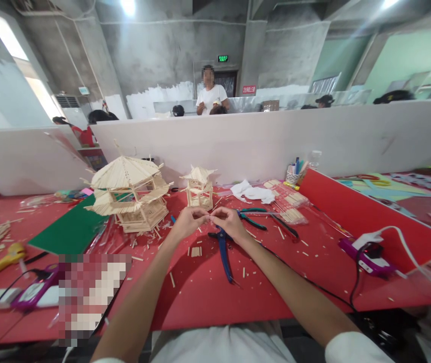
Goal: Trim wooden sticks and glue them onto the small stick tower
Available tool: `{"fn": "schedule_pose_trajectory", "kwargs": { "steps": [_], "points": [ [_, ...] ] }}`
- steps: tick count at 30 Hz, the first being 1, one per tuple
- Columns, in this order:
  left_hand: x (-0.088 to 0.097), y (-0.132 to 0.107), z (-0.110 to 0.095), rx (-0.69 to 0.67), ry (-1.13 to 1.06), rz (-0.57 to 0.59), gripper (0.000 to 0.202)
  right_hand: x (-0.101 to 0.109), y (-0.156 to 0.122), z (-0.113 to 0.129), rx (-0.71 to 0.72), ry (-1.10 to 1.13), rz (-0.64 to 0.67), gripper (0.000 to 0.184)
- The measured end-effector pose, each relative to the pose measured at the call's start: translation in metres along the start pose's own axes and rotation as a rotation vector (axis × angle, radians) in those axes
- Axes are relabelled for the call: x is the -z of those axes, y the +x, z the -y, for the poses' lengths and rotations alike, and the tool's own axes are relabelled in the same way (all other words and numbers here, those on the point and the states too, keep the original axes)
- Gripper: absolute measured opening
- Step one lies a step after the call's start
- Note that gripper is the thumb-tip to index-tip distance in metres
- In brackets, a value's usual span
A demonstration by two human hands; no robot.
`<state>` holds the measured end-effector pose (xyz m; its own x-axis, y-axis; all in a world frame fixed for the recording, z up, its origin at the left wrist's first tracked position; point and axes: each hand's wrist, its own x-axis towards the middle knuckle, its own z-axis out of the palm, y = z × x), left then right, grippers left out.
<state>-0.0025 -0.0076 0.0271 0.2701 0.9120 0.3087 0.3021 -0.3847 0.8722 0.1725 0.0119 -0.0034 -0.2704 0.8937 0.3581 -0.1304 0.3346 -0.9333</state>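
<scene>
My left hand (pixel 191 222) and my right hand (pixel 227 222) meet over the middle of the red table (pixel 196 302), fingertips pinched together. Whatever lies between them is too small to make out. Just behind my hands stands a small wooden-stick pavilion model (pixel 199 187). A larger two-roofed stick pavilion (pixel 128 194) is to the left. Blue-handled pliers (pixel 223 252) lie under my right hand, partly hidden by it. Green-handled pliers (pixel 253 219) rest to its right. A few short sticks (pixel 196 251) lie side by side in front of my left hand.
Stick offcuts are scattered about. Bagged sticks (pixel 293 216), white tissue (pixel 252 192) and a pen basket (pixel 294 174) stand at the back right. A red board (pixel 374 217) leans at right, near a purple power strip (pixel 366 258). A yellow glue gun (pixel 1 262) lies left; a partition (pixel 238 141) runs behind.
</scene>
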Motion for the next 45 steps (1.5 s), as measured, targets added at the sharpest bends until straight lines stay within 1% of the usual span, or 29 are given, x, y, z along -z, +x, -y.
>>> {"fn": "schedule_pose_trajectory", "kwargs": {
  "steps": [10, 15, 17, 19, 21, 23, 24, 25, 27, 29, 35, 37, 41, 45],
  "points": [
    [0.0, 0.002, 0.006, -0.01, -0.026, -0.002, 0.024, 0.002, 0.0, 0.0, 0.008, -0.043, 0.047, 0.026],
    [0.001, 0.003, 0.012, 0.012, -0.05, -0.002, 0.025, 0.003, 0.002, -0.005, 0.003, -0.086, 0.076, 0.029],
    [0.003, 0.004, 0.015, 0.027, -0.066, -0.009, 0.026, 0.005, 0.002, -0.005, 0.013, -0.142, 0.079, 0.027],
    [0.006, 0.006, 0.02, 0.045, -0.083, -0.029, 0.028, 0.008, 0.001, 0.0, 0.045, -0.3, 0.083, 0.023],
    [0.011, 0.008, 0.025, 0.057, -0.09, -0.067, 0.029, 0.012, -0.003, 0.009, 0.079, -0.591, 0.105, 0.019],
    [0.016, 0.01, 0.03, 0.07, -0.091, -0.105, 0.03, 0.015, -0.008, 0.021, 0.059, -0.941, 0.126, 0.02],
    [0.018, 0.011, 0.033, 0.076, -0.087, -0.121, 0.03, 0.016, -0.011, 0.027, 0.036, -1.071, 0.153, 0.022],
    [0.02, 0.012, 0.035, 0.081, -0.08, -0.133, 0.029, 0.016, -0.014, 0.032, 0.013, -1.156, 0.185, 0.024],
    [0.023, 0.013, 0.04, 0.083, -0.064, -0.147, 0.029, 0.015, -0.018, 0.038, -0.03, -1.235, 0.264, 0.024],
    [0.025, 0.013, 0.045, 0.081, -0.062, -0.146, 0.029, 0.013, -0.02, 0.038, -0.049, -1.269, 0.297, 0.022],
    [0.022, 0.014, 0.051, 0.094, -0.08, -0.098, 0.029, 0.013, -0.016, 0.023, -0.099, -1.339, 0.371, 0.022],
    [0.021, 0.014, 0.052, 0.102, -0.085, -0.09, 0.029, 0.015, -0.016, 0.022, -0.118, -1.372, 0.356, 0.03],
    [0.02, 0.014, 0.055, 0.124, -0.079, -0.096, 0.031, 0.017, -0.023, 0.026, -0.173, -1.439, 0.321, 0.064],
    [0.022, 0.015, 0.059, 0.108, -0.048, -0.084, 0.031, 0.011, -0.033, 0.03, -0.235, -1.5, 0.362, 0.079]
  ]
}}
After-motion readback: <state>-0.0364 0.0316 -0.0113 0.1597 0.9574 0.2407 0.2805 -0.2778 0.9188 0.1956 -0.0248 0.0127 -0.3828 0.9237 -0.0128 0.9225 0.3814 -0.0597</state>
